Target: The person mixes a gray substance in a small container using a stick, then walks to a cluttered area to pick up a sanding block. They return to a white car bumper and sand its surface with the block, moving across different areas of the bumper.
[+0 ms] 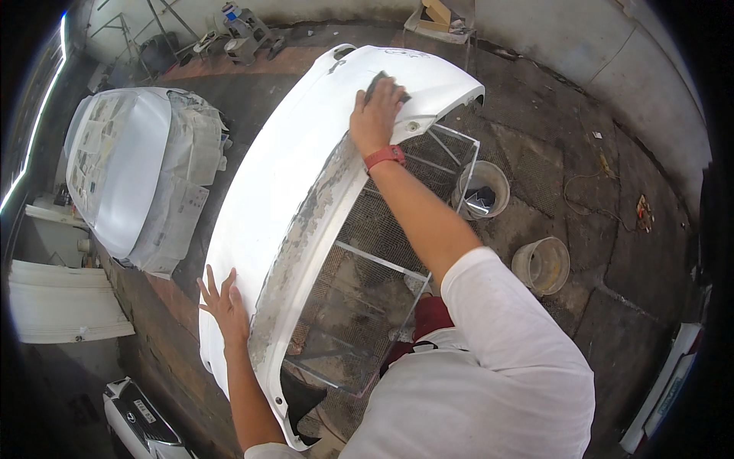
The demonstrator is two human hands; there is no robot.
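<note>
A large white car bumper (283, 168) stretches diagonally before me, with a grey, patchy worn strip along its near edge. At its far end, my right hand (375, 118) presses a dark piece of sandpaper (377, 81) against the white surface, fingers bent over it; a red band circles that wrist. Lower on the bumper, my left hand (225, 306) rests with fingers spread and holds nothing. Beneath the bumper is a metal frame stand (380, 258) with wire mesh.
A bucket (501, 191) with dark contents and another bucket (541, 265) stand on the floor at right. Leftward is a silver car body (138, 168) partly masked with paper. A white car front (141, 421) shows at lower left. A thin hose (573, 200) lies at right.
</note>
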